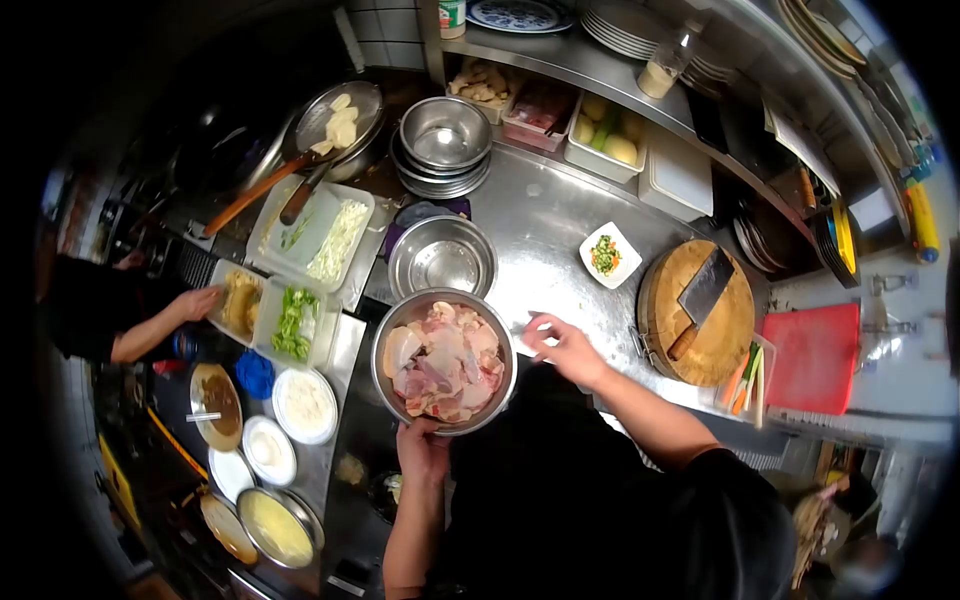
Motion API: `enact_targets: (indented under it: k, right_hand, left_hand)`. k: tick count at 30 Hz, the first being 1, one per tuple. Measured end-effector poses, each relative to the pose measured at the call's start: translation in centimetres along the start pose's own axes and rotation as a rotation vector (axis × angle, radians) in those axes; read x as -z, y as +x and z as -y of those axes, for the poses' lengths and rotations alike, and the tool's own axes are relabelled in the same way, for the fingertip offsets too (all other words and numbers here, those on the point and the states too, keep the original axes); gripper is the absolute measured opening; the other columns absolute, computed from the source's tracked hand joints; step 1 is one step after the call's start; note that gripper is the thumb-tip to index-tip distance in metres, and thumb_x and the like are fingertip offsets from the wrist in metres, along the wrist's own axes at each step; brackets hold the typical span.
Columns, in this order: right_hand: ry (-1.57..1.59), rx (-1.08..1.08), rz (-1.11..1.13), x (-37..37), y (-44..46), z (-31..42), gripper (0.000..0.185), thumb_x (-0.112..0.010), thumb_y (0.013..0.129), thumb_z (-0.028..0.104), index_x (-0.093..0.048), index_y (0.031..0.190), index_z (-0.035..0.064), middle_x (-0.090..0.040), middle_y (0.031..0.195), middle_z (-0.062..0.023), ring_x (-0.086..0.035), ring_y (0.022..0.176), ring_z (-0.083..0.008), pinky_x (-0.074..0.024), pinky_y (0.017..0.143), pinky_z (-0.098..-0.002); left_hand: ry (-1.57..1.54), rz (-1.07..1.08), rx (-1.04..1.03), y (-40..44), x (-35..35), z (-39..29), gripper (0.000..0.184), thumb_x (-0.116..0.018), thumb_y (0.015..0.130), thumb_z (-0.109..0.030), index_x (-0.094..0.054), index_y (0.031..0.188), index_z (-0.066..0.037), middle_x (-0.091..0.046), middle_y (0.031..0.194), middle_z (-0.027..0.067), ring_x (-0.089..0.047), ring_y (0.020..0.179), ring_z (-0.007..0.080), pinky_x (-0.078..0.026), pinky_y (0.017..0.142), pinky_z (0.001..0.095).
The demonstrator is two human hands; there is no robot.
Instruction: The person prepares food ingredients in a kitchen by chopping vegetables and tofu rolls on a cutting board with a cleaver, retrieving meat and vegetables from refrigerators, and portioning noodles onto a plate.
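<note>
The left grip [424, 450] clasps the near side of a metal bowl [493, 400] of raw meat [447, 362], fingers hidden beneath. The right grip [562, 347] hangs bare, loosely parted, beside it. The desk [545, 215] runs partly behind the bowl.

Nothing legible — jar label [452, 17] seems too blurred.
</note>
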State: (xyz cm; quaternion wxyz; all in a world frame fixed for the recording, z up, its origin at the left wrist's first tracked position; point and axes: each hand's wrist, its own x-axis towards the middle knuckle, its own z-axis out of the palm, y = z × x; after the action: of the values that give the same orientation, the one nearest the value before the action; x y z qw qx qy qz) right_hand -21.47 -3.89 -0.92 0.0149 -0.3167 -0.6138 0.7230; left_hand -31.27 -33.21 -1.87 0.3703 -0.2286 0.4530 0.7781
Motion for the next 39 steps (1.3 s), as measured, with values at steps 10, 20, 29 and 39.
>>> enact_targets:
  k: [10,20,29,39]
  right_hand:
    - [-0.898,0.634,-0.691,11.5,16.1,10.6,0.013,-0.073,0.085,0.016,-0.073,0.091,0.0038,-0.072,0.095,-0.0164,-0.068,0.078,-0.0321,-0.055,0.072,-0.0404]
    - [-1.27,0.362,-0.189,22.1,48.3,15.1,0.037,-0.071,0.087,0.023,-0.069,0.122,0.0109,-0.07,0.113,-0.0185,-0.066,0.105,-0.0373,-0.0482,0.101,-0.0408]
    - [-1.321,0.453,-0.25,22.3,56.1,13.6,0.041,-0.066,0.091,0.037,-0.067,0.12,0.0074,-0.067,0.117,-0.0188,-0.062,0.11,-0.0338,-0.0469,0.1,-0.0446]
    - [-0.705,0.427,-0.313,27.3,49.1,15.0,0.065,-0.064,0.092,0.049,-0.058,0.134,0.0,-0.056,0.139,-0.0189,-0.05,0.129,-0.0315,-0.038,0.11,-0.0403]
  left_hand:
    - [-0.097,0.028,-0.052,4.2,-1.0,-4.3,0.064,-0.048,0.071,0.007,-0.047,0.135,0.005,-0.058,0.129,0.0166,-0.06,0.117,0.0327,-0.053,0.099,0.0463]
    - [-0.043,-0.071,-0.122,5.9,-1.3,-2.8,0.066,-0.051,0.071,0.002,-0.047,0.137,0.005,-0.057,0.131,0.0175,-0.056,0.122,0.0329,-0.045,0.107,0.0495]
    - [-0.074,-0.207,-0.14,4.8,-7.6,-3.0,0.069,-0.054,0.069,-0.002,-0.046,0.138,0.005,-0.058,0.132,0.018,-0.058,0.122,0.0333,-0.047,0.105,0.048]
    - [-0.045,-0.311,-0.17,5.2,-9.5,-3.3,0.018,-0.052,0.074,0.006,-0.06,0.089,0.001,-0.06,0.085,0.006,-0.061,0.077,0.02,-0.05,0.074,0.0344]
